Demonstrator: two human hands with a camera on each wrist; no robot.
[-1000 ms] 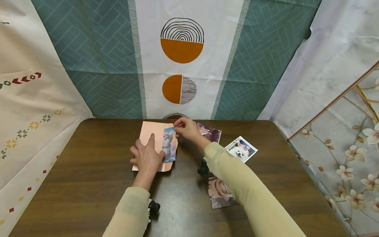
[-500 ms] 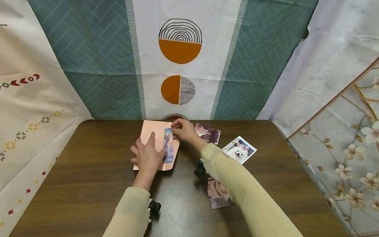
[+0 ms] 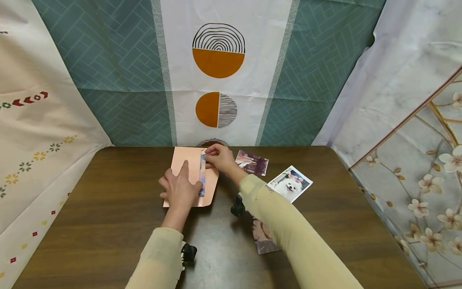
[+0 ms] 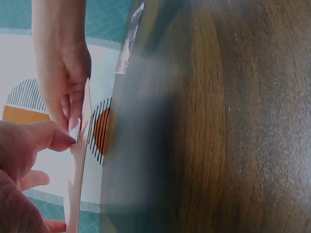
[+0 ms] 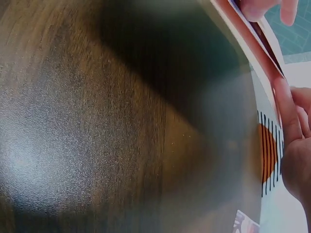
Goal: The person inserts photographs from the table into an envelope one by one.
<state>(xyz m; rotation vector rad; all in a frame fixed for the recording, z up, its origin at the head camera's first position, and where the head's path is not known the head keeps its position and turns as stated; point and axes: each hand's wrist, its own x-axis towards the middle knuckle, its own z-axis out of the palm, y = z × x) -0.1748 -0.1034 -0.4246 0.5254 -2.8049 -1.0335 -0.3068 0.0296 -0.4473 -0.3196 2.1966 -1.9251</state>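
The envelope [image 3: 194, 170] is over the table [image 3: 108, 208], left of its middle and close to the far edge, its flap [image 3: 210, 182] spread out to the right. Both wrist views show a gap between the envelope and the table top, though I cannot tell how all of it is borne up. The card [image 3: 202, 176] is partly inside: a narrow blue strip of it shows along the mouth, and the rest is hidden under the front.

The left hand [image 3: 179, 190] lies across the front of the envelope, index finger stretched toward the table's far edge, the other fingers spread and slightly bent, the thumb at the mouth beside the strip. The right hand [image 3: 220, 158] pinches the card near its far right corner, fingers bent, the back of the hand toward the head camera.

Right of the middle, a dark photo [image 3: 252, 162] lies near the table's far edge. The dog photo [image 3: 291, 184] is set further toward the right edge, turned at an angle, its near left corner behind the right sleeve [image 3: 288, 228]. A brown photo [image 3: 265, 241] lies furthest from the far edge, partly hidden by that sleeve. Patterned cloth [image 3: 144, 80] hangs behind the far edge
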